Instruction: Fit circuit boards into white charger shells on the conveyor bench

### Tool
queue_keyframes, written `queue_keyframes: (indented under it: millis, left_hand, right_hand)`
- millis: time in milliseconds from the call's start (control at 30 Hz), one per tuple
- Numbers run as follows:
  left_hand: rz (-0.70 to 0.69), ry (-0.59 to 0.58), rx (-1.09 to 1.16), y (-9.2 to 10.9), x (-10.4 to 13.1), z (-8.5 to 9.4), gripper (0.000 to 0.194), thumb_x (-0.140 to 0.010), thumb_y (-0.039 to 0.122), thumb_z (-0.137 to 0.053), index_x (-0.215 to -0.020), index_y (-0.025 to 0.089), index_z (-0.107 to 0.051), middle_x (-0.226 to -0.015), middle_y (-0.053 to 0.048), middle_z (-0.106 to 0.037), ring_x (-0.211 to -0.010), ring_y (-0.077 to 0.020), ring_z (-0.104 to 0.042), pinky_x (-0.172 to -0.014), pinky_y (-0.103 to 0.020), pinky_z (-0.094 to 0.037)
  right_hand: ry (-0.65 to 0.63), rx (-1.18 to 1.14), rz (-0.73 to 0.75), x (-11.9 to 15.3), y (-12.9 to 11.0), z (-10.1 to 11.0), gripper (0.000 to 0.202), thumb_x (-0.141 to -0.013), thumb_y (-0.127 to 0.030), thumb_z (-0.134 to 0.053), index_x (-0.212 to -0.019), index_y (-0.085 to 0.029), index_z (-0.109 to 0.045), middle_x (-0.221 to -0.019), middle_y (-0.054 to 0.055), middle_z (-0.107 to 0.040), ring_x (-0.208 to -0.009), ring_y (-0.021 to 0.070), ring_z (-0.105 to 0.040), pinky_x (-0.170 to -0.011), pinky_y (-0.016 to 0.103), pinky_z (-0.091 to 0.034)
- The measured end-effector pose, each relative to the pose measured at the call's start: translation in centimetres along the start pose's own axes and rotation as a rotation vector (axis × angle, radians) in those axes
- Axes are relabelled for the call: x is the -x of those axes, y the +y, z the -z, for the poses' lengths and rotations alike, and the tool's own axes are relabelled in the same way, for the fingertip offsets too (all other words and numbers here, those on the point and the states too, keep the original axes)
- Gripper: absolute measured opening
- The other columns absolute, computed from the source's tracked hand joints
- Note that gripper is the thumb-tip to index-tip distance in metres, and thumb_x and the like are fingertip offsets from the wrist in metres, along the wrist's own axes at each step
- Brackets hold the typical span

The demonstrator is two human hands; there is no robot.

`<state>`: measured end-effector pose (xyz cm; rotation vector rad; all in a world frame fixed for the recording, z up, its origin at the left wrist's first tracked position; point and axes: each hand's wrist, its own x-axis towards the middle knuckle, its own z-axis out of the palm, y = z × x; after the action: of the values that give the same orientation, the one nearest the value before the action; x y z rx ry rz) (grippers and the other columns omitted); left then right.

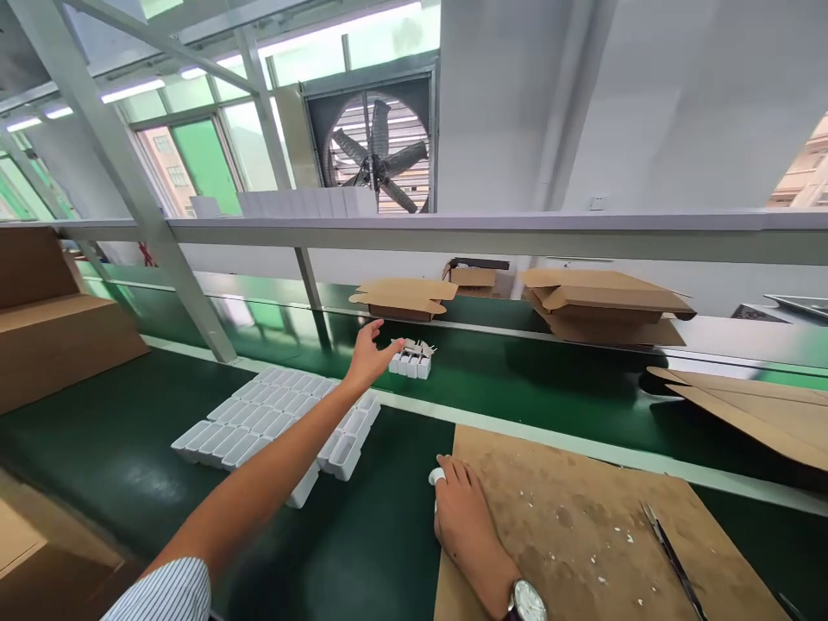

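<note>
White plastic clips in a small cluster [411, 360] sit on the dark green conveyor belt [556, 388], beyond the pale strip that edges it. Seen from the head camera, the left hand [370, 352] stretches far forward with its fingers spread wide, fingertips just beside the cluster and holding nothing. Under that forearm lies a flat white plastic tray of many small compartments [259, 418] on the green table. The right hand [461, 509], a wristwatch [527, 599] at its wrist, rests on a brown cardboard sheet [582, 517] with fingers curled around a small white piece [437, 475]. Thin metal tweezers [673, 561] lie further right on the sheet. Folded cardboard boxes [605, 304] rest on the far shelf.
</note>
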<state>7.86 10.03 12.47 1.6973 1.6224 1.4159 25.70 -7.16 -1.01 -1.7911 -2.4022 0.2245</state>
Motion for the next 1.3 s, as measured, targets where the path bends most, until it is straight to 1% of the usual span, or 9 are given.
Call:
queue_keyframes:
  millis: [100, 200, 333, 433, 567, 833, 1000, 1167, 1300]
  left_hand:
    - [-0.11, -0.031, 0.005, -0.9, 3.0, 5.7, 0.045, -0.085, 0.033, -0.076, -0.127, 0.024, -0.062, -0.141, -0.009, -0.061, -0.133, -0.0275, -0.057, -0.113, -0.042, -0.048]
    - [-0.341, -0.294, -0.179, -3.3, 7.0, 10.0, 0.028, -0.085, 0.042, -0.078, -0.104, 0.024, -0.07, -0.135, -0.008, -0.063, -0.133, -0.0319, -0.056, -0.113, -0.051, -0.047]
    - [-0.532, -0.547, -0.549, -7.0, 11.6, 12.1, 0.034, -0.073, 0.034, -0.092, -0.095, 0.021, -0.071, -0.15, -0.014, -0.052, -0.151, -0.0447, -0.031, -0.117, -0.064, -0.038]
    - [-0.618, -0.58, -0.677, -8.2, 13.3, 11.1, 0.02, -0.077, 0.017, -0.087, -0.088, 0.016, -0.07, -0.149, -0.019, -0.052, -0.151, -0.0464, -0.032, -0.115, -0.065, -0.041]
    - [-0.755, -0.585, -0.541, -7.7, 13.9, 7.9, 0.006, -0.087, 0.015, -0.074, -0.085, 0.017, -0.069, -0.14, -0.015, -0.06, -0.147, -0.0396, -0.042, -0.113, -0.056, -0.047]
    - [-0.804, -0.47, -0.377, -8.1, 14.4, 0.4, 0.012, -0.086, 0.016, -0.071, -0.097, 0.014, -0.067, -0.13, -0.018, -0.066, -0.124, -0.0341, -0.064, -0.099, -0.045, -0.06]
    - [-0.777, -0.337, -0.278, -9.5, 15.7, -0.2, 0.026, -0.085, 0.014, -0.068, -0.11, 0.014, -0.06, -0.143, -0.021, -0.058, -0.14, -0.0394, -0.051, -0.108, -0.055, -0.055]
    - [-0.677, -0.396, -0.185, -9.5, 16.0, 0.5, 0.016, -0.09, 0.011, -0.053, -0.104, 0.016, -0.059, -0.135, -0.02, -0.062, -0.124, -0.0328, -0.064, -0.102, -0.048, -0.06]
    - [-0.637, -0.436, -0.172, -9.5, 16.1, 0.9, 0.026, -0.088, 0.013, -0.058, -0.115, 0.014, -0.058, -0.142, -0.022, -0.058, -0.135, -0.0367, -0.056, -0.11, -0.052, -0.055]
  right_hand:
    - [-0.003, 0.08, 0.021, 0.0, 0.2, 0.1, 0.04, -0.093, -0.009, -0.049, -0.125, -0.01, -0.072, -0.154, 0.017, -0.053, -0.145, 0.0326, -0.046, -0.122, 0.046, -0.03]
    - [0.002, 0.158, 0.033, -0.1, 0.2, 0.2, 0.041, -0.09, -0.006, -0.05, -0.124, -0.012, -0.072, -0.151, 0.016, -0.056, -0.142, 0.0318, -0.048, -0.119, 0.044, -0.033]
    - [-0.016, 0.26, 0.098, -0.1, -0.2, 1.4, 0.039, -0.087, -0.005, -0.054, -0.122, -0.011, -0.07, -0.142, 0.018, -0.062, -0.131, 0.0329, -0.056, -0.11, 0.041, -0.041]
    - [-0.025, 0.316, 0.148, -0.3, -0.5, 2.8, 0.034, -0.084, -0.004, -0.06, -0.115, -0.013, -0.069, -0.127, 0.016, -0.067, -0.115, 0.0307, -0.063, -0.093, 0.036, -0.048]
    - [-0.024, 0.358, 0.145, -0.9, -0.4, 4.1, 0.024, -0.082, -0.003, -0.062, -0.101, -0.017, -0.068, -0.105, 0.01, -0.069, -0.097, 0.0262, -0.065, -0.072, 0.032, -0.045]
    - [0.22, 0.399, 0.217, -1.0, 1.8, 2.2, 0.023, -0.097, -0.012, -0.054, -0.112, -0.019, -0.07, -0.097, 0.007, -0.071, -0.082, 0.0217, -0.068, -0.069, 0.031, -0.047]
    - [0.281, 0.475, 0.258, -0.5, 2.9, -1.1, 0.028, -0.1, -0.017, -0.055, -0.124, -0.02, -0.069, -0.112, 0.011, -0.075, -0.094, 0.0251, -0.073, -0.071, 0.03, -0.054]
    - [0.141, 0.461, 0.125, 0.2, 2.4, -3.2, 0.016, -0.099, -0.025, -0.062, -0.102, -0.02, -0.077, -0.136, 0.015, -0.068, -0.126, 0.0356, -0.064, -0.098, 0.039, -0.055]
    - [0.078, 0.381, 0.137, 1.0, 1.9, -3.0, 0.022, -0.103, -0.027, -0.057, -0.104, -0.023, -0.079, -0.142, 0.011, -0.065, -0.132, 0.0362, -0.06, -0.104, 0.041, -0.053]
